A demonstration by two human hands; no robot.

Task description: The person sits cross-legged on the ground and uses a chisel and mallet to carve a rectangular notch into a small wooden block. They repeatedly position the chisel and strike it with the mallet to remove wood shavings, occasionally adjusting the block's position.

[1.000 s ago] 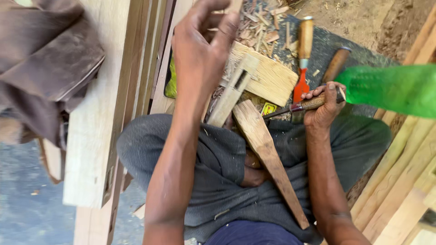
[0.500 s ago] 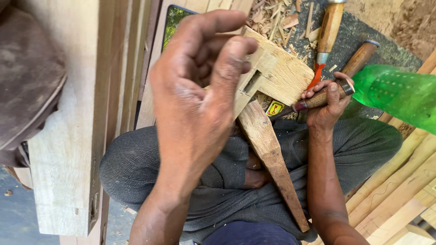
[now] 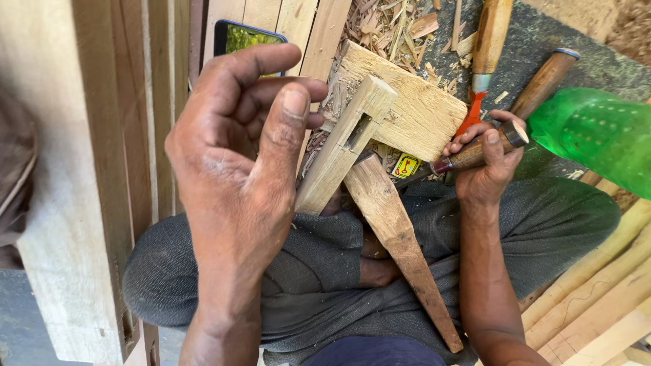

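Note:
My left hand (image 3: 237,163) is raised close to the camera, palm toward me, fingers loosely curled, holding nothing. It hangs above my lap, left of a pale wooden bar with a cut mortise slot (image 3: 346,146). My right hand (image 3: 485,163) grips the wooden handle of a chisel (image 3: 475,154), whose blade points left toward the bar. A darker tapered wooden piece (image 3: 400,244) lies across my crossed legs. Under the bar sits a thick pale wood block (image 3: 420,112).
Two other wooden-handled tools lie beyond the block: one with a red collar (image 3: 485,61), one darker (image 3: 542,85). Wood shavings (image 3: 386,27) litter the floor. A green plastic bottle (image 3: 597,135) is at right. A phone (image 3: 247,37) rests on planks (image 3: 81,169) at left. Timber strips (image 3: 597,285) lie at lower right.
My left hand has come down and toward the camera, its fingers curling in. The view has shifted closer to the work. My right hand stays on the chisel.

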